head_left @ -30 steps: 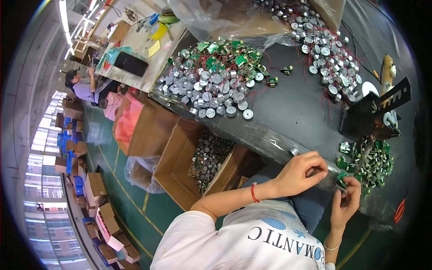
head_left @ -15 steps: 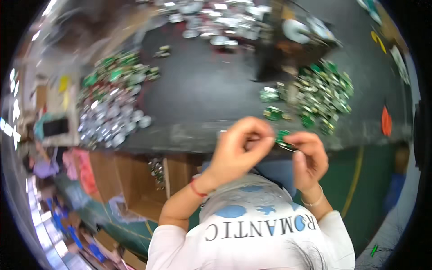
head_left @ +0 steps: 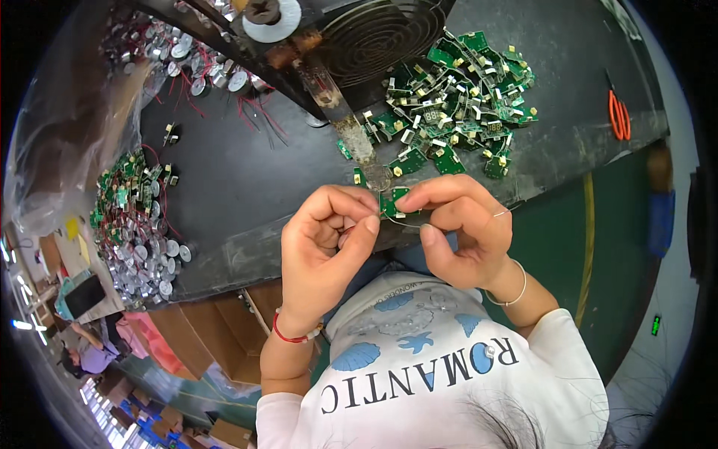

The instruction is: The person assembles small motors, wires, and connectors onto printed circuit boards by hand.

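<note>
My left hand is closed, with thumb and fingertips at the left edge of a small green circuit board. A bit of red wire shows inside its curled fingers; the rest is hidden. From the other side, my right hand grips the board, its index fingertip on the right edge. A thin silvery wire runs from beneath the board to the right fingers. The board sits just below the dark, crusted tip of a fixed metal bar, probably a soldering iron.
A pile of green circuit boards lies beyond my right hand, with orange-handled scissors farther right. At left are boards joined to round metal motors. More motors with red wires lie at the back, near a round black grille.
My view has turned and come nearer the metal bar. Both hands now hold the board close under the bar's tip; the table piles have shifted in the picture.
</note>
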Available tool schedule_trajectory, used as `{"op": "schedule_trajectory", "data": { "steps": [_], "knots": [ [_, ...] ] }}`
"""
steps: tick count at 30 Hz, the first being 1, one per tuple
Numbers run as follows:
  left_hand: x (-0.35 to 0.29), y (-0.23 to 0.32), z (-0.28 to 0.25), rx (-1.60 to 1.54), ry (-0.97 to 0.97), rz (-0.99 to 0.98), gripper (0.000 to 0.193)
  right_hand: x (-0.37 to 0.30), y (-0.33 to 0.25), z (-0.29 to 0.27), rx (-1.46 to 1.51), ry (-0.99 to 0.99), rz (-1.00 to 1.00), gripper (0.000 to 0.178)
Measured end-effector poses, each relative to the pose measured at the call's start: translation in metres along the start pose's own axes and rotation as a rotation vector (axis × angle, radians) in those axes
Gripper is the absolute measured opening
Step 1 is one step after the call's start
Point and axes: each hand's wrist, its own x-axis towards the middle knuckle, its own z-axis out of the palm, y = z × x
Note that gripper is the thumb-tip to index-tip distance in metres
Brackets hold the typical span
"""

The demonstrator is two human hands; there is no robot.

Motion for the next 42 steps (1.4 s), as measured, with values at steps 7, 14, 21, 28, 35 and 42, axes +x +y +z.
{"op": "schedule_trajectory", "data": {
  "steps": [7, 14, 21, 28, 35, 42],
  "knots": [
    [0.007, 0.003, 0.002, -0.066, 0.021, 0.051, 0.009, 0.010, 0.002, -0.001, -0.023, 0.043, -0.022, 0.013],
    [0.007, 0.008, 0.008, -0.044, 0.046, 0.120, 0.012, 0.016, 0.001, 0.000, -0.039, 0.055, -0.121, 0.015],
    [-0.001, 0.003, 0.006, 0.038, 0.033, 0.098, 0.011, 0.004, 0.003, 0.000, 0.032, 0.036, -0.032, 0.016],
    [0.000, -0.008, 0.013, 0.041, 0.109, 0.157, 0.009, 0.002, 0.001, 0.005, -0.085, 0.062, -0.041, 0.015],
    [0.002, -0.003, 0.017, 0.080, 0.133, 0.271, 0.008, 0.010, -0.003, 0.010, -0.170, 0.111, -0.171, 0.017],
    [-0.005, -0.005, 0.019, 0.206, 0.148, 0.242, 0.009, 0.002, 0.000, 0.010, -0.147, 0.103, -0.167, 0.017]
  ]
}}
